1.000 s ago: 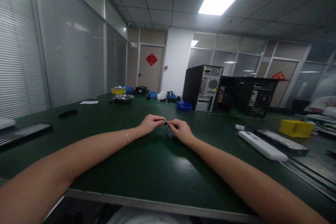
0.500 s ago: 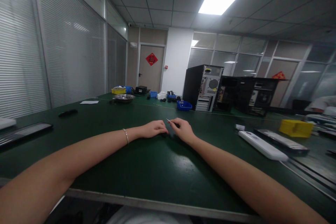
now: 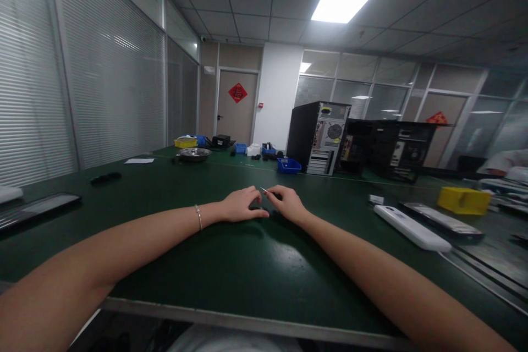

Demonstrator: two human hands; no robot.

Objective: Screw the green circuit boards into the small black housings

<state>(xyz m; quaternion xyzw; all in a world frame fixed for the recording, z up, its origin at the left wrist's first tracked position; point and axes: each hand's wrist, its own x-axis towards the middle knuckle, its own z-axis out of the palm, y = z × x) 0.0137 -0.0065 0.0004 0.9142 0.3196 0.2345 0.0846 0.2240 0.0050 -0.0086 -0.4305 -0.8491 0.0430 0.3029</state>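
My right hand (image 3: 289,204) is closed in a pinch around a thin tool with a pale metal tip (image 3: 264,190); its exact kind is too small to make out. The tip points left, toward my other hand. Beside it, my left hand (image 3: 243,204) is low over the green table (image 3: 231,264), thumb stretched out and apart from the curled fingers. Something small and dark shows between that thumb and the fingers, too blurred to name. A silvery bracelet (image 3: 198,218) is on my left wrist.
Ahead stand a blue bin (image 3: 289,165) and a black computer tower (image 3: 305,137). A metal dish (image 3: 193,154) lies back left. To the right are a white power strip (image 3: 412,228), a drive-like metal box (image 3: 441,221) and a yellow bin (image 3: 464,201). A person's sleeve (image 3: 505,162) shows far right.
My left thumb has moved away from the fingers, so the left hand has opened from a closed pinch. My right hand has stayed almost still with the tool.
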